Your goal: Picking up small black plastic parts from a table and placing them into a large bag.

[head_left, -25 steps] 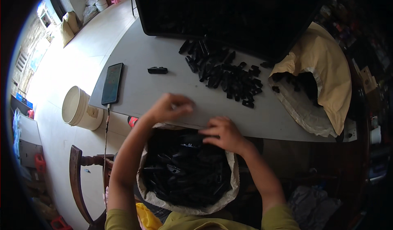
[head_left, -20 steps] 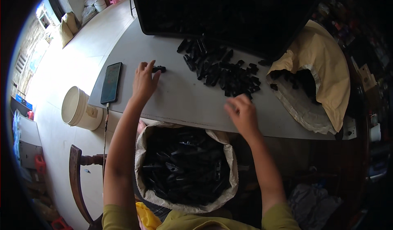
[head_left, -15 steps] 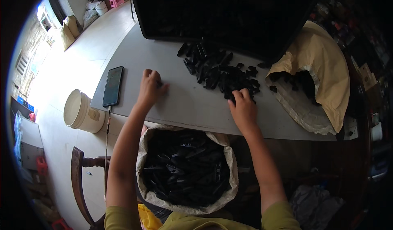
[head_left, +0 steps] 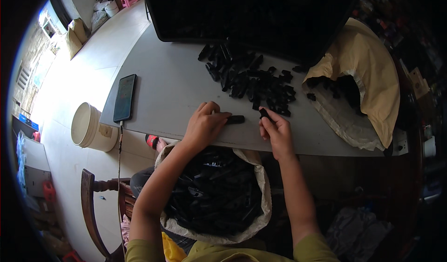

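Observation:
My left hand [head_left: 204, 126] is closed on a short black plastic piece [head_left: 236, 119], whose end sticks out to the right over the grey table [head_left: 163, 94]. My right hand [head_left: 278, 130] pinches a smaller black plastic part [head_left: 264, 113] between thumb and fingers. The two parts face each other across a small gap. Just beyond lies a loose pile of black plastic parts [head_left: 251, 82]. Below the table's near edge, in front of my body, an open woven sack [head_left: 264, 187] is filled with similar long black pieces [head_left: 209, 192].
A paper sack [head_left: 372, 71] lies open on the right, black parts at its mouth. A large black tray-like object [head_left: 251, 10] stands at the back. A phone [head_left: 125, 98] with a cable rests on the left; beyond the edge are a white bucket [head_left: 95, 129] and a wooden chair [head_left: 88, 210].
My left hand has moved right toward the middle, with the black piece now showing. My right hand has drawn back from the pile with a small black part in its fingers.

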A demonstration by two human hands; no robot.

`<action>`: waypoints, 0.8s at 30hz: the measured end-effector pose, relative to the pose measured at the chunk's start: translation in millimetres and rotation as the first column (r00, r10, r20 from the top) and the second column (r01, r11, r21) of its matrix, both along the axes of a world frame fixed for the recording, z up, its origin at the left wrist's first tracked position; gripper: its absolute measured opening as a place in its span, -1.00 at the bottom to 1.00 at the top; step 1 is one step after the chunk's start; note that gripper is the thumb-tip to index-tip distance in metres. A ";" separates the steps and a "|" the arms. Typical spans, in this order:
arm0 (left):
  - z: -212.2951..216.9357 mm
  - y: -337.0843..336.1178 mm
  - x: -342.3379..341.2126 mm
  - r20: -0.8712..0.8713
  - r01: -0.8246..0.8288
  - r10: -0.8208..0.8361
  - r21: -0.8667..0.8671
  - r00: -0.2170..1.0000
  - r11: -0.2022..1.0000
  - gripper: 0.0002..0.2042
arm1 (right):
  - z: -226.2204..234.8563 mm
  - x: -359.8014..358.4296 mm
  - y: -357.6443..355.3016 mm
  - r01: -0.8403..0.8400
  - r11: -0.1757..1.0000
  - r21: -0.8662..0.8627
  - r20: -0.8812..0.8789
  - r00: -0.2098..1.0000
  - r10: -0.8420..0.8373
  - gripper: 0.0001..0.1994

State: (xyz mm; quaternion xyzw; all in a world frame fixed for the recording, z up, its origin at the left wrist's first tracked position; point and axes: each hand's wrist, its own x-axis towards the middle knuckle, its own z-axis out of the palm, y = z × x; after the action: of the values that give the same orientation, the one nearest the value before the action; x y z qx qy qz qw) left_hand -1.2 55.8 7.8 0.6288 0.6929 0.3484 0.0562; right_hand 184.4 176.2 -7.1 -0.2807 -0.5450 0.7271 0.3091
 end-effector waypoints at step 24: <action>-11.8 2.9 -6.5 0.460 0.249 -0.201 -0.045 0.865 0.967 -0.79 | 8.4 -6.8 2.7 -0.394 0.517 0.760 0.443 0.896 0.032 -0.77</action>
State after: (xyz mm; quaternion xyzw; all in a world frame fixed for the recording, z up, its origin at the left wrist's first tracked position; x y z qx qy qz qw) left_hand -7.8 58.7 -4.0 0.6034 0.5996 0.4397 0.2881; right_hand 177.6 178.8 1.3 -0.1617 -0.9026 0.3444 0.2012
